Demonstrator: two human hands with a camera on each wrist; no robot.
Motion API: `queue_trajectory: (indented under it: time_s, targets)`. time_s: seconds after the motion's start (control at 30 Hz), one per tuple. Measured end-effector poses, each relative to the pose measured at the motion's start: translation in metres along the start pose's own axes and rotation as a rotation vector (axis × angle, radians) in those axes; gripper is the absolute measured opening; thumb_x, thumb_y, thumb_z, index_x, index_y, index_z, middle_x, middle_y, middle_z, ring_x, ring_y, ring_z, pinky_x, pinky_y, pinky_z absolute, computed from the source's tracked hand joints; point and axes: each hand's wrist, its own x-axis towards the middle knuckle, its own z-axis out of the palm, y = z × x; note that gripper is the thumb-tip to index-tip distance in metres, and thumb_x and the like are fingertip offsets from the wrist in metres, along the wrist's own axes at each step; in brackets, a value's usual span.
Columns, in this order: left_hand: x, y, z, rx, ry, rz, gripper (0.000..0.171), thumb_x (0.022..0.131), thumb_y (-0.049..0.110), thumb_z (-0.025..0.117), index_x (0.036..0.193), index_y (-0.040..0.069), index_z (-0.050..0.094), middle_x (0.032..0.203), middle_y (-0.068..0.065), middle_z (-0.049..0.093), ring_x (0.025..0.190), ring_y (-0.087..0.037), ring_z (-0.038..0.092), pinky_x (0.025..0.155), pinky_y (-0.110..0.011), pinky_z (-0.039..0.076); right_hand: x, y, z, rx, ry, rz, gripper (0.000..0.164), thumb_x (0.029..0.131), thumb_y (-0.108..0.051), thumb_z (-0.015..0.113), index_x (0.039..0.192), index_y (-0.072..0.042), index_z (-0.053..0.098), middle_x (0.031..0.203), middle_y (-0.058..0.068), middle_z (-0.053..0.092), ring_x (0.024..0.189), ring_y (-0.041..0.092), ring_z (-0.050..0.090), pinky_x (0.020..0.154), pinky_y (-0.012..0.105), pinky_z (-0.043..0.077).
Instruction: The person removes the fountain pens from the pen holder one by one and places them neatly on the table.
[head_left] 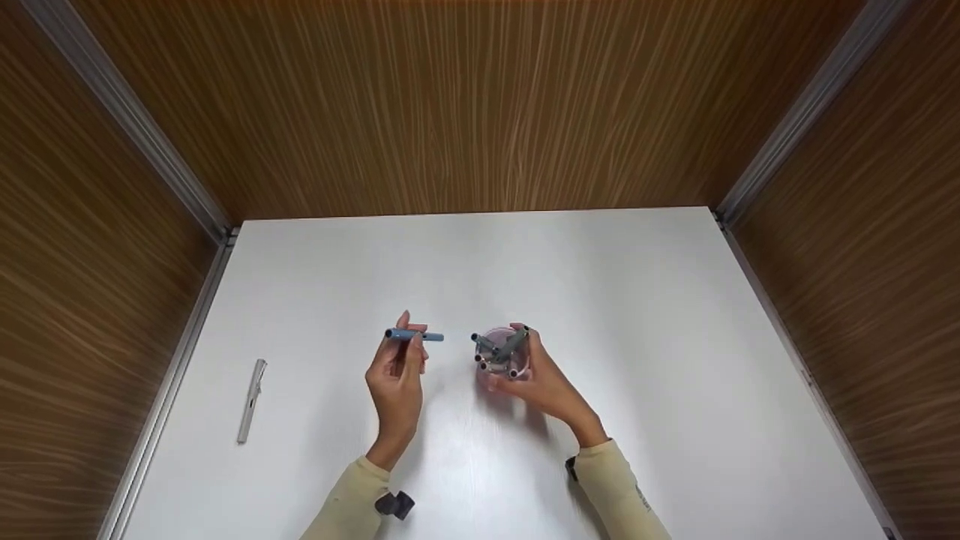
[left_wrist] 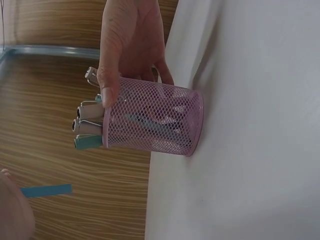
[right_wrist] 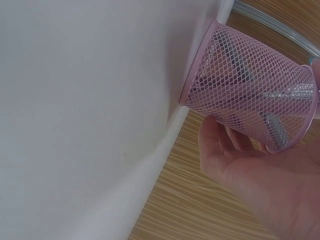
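Observation:
A blue pen (head_left: 415, 335) is pinched between the thumb and fingers of my left hand (head_left: 396, 386), held level above the table to the left of the cup. My right hand (head_left: 551, 382) grips a pink mesh pen cup (left_wrist: 150, 117) near its rim, thumb on the near side. Several pens in grey, white and green stand in the cup, such as a green pen (left_wrist: 89, 142), with their capped ends out over the rim. In the left wrist view, the blue pen (left_wrist: 47, 190) pokes out past the left hand's edge.
A white pen (head_left: 252, 401) with a clip lies on the white table (head_left: 645, 315) at the far left. Wood-grain panels (head_left: 480, 105) with metal corner rails enclose the table at the back and both sides.

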Motion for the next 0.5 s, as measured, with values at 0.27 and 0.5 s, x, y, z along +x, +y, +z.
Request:
queue_trajectory:
  time_s: [0.27, 0.5]
  targets:
    - [0.003, 0.015, -0.014, 0.127, 0.027, -0.015, 0.02, 0.102, -0.009, 0.053, 0.116, -0.013, 0.065, 0.119, -0.02, 0.068, 0.12, -0.02, 0.063, 0.095, -0.018, 0.05, 0.002, 0.001, -0.001, 0.007, 0.0, -0.006, 0.097, 0.082, -0.026, 0.088, 0.157, -0.017, 0.027, 0.142, 0.004, 0.056, 0.128, 0.024, 0.057, 0.107, 0.052, 0.044]
    - [-0.001, 0.017, -0.03, 0.315, 0.078, 0.026, 0.015, 0.1, -0.008, 0.058, 0.105, -0.008, 0.071, 0.1, -0.022, 0.068, 0.08, -0.019, 0.051, 0.065, -0.015, 0.041, 0.0, -0.003, 0.0, 0.021, 0.002, -0.002, 0.099, 0.083, -0.03, 0.088, 0.158, -0.014, 0.027, 0.144, 0.006, 0.055, 0.134, 0.027, 0.053, 0.113, 0.055, 0.038]
